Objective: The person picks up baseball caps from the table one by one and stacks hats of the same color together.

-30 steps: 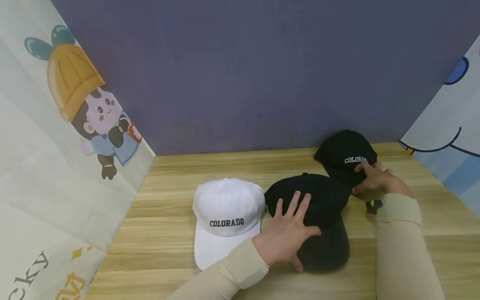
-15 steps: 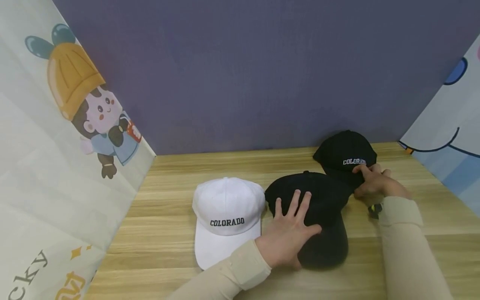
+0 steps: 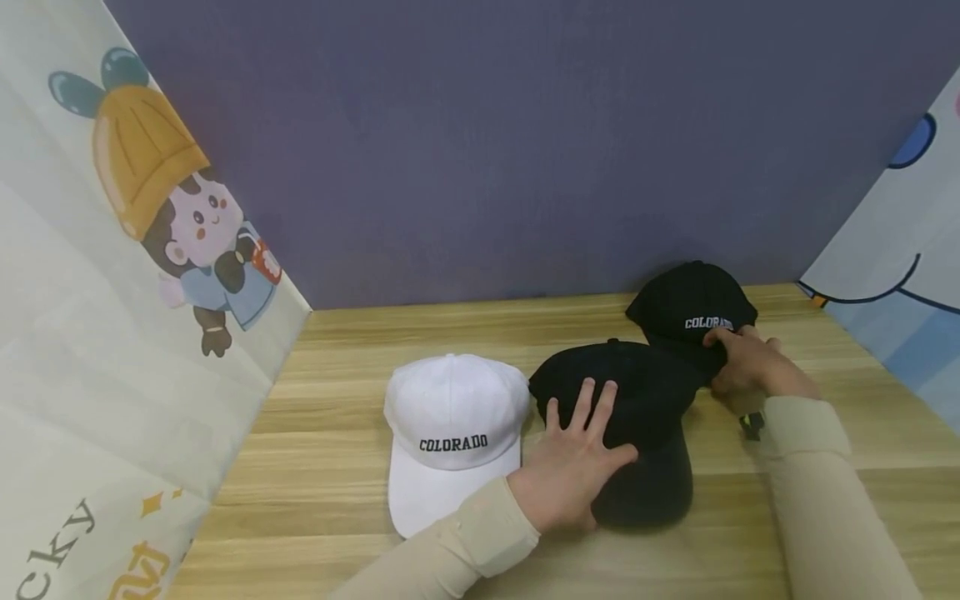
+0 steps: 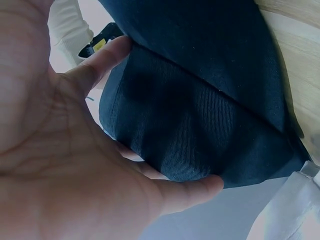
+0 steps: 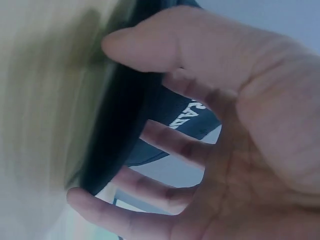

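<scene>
In the head view, my left hand (image 3: 573,467) lies with spread, straight fingers over the nearer black baseball cap (image 3: 645,400). Its fingertips reach onto the crown, and the thumb points across toward the brim; the left wrist view shows the hand up against the dark fabric (image 4: 170,110). Farther back on the right, my right hand (image 3: 753,362) grips the brim of a second black cap (image 3: 690,292) with white COLORADO lettering. Seen from the right wrist, the thumb is on one side of the brim (image 5: 117,120) and the fingers on the other. The palm hides part of the nearer brim.
A white COLORADO cap (image 3: 453,408) sits left of the nearer black cap, their sides almost meeting. Behind the wooden tabletop (image 3: 337,433) rises a purple-grey wall (image 3: 480,150). Printed white panels stand at left (image 3: 90,333) and right (image 3: 900,250). The two black caps overlap in the head view.
The nearer black cap's brim has shifted slightly back and left, and the left hand with it. The right forearm has swung a little to the right while its hand stays at the far cap's brim.
</scene>
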`<state>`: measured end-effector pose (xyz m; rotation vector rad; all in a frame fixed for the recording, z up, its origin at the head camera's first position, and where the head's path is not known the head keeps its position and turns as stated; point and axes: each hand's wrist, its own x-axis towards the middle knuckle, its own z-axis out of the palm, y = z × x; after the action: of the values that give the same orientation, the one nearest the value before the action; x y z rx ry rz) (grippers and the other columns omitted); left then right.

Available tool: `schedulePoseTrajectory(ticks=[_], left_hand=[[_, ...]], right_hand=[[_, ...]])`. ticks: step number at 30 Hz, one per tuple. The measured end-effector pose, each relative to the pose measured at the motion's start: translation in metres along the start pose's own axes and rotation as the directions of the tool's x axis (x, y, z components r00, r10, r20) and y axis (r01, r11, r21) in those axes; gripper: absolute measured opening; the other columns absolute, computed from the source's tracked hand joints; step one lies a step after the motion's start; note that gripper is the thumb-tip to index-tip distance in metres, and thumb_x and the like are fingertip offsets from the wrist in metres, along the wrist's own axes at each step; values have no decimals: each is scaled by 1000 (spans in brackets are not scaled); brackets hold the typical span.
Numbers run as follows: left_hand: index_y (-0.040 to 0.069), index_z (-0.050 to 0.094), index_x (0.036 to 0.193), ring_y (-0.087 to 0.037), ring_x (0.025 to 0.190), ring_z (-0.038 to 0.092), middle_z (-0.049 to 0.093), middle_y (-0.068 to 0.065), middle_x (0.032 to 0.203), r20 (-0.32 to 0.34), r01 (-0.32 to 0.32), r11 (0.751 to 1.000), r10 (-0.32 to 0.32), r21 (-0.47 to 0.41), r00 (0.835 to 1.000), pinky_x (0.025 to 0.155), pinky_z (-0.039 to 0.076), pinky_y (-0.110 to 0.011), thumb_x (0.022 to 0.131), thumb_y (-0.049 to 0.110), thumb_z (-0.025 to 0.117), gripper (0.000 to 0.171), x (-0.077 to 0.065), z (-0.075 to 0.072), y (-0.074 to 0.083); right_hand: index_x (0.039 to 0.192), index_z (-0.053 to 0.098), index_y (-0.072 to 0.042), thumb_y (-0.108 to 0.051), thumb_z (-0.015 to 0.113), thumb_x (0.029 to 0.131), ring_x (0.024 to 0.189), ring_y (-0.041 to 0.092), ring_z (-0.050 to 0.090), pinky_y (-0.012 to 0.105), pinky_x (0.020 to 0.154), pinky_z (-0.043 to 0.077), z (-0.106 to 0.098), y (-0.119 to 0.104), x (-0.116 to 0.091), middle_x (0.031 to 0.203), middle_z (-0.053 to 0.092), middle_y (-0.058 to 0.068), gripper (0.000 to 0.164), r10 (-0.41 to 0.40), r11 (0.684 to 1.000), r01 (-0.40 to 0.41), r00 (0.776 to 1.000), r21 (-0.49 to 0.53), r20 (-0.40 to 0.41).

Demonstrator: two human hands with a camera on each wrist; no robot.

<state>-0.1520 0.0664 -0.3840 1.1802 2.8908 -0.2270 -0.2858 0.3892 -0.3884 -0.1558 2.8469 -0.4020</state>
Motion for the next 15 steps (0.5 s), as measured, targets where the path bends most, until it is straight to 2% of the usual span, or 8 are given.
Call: schedulePoseTrajectory(ticks=[5, 10, 15], left_hand=[[50, 38, 134, -39, 149, -5, -15, -16, 160, 7, 0, 1000, 0, -10, 1000, 107, 31, -63, 57, 57, 86, 91, 0, 0, -1], [50, 39, 134, -39, 149, -5, -14, -16, 161, 1, -4, 1000, 4, -12, 1000, 107, 30, -63, 58, 56, 86, 91, 0, 1, -1], [50, 39, 134, -39, 149, -4, -13, -16, 161, 6, -8, 1000, 8, -6, 1000, 107, 30, -63, 59, 56, 86, 89, 0, 0, -2]], right_hand=[[128, 48, -3, -23, 82, 60, 104, 59, 42, 68, 84, 38, -4, 2, 3, 122, 39, 42, 79, -40, 998, 38, 999, -59, -35], [129, 51, -4, -25, 82, 61, 100, 55, 51, 63, 79, 45, -8, 3, 2, 121, 47, 43, 77, -33, 998, 31, 999, -53, -31], [131, 52, -2, -26, 81, 64, 105, 59, 50, 61, 77, 46, -9, 1, 0, 125, 46, 44, 77, -11, 999, 10, 1000, -43, -19]])
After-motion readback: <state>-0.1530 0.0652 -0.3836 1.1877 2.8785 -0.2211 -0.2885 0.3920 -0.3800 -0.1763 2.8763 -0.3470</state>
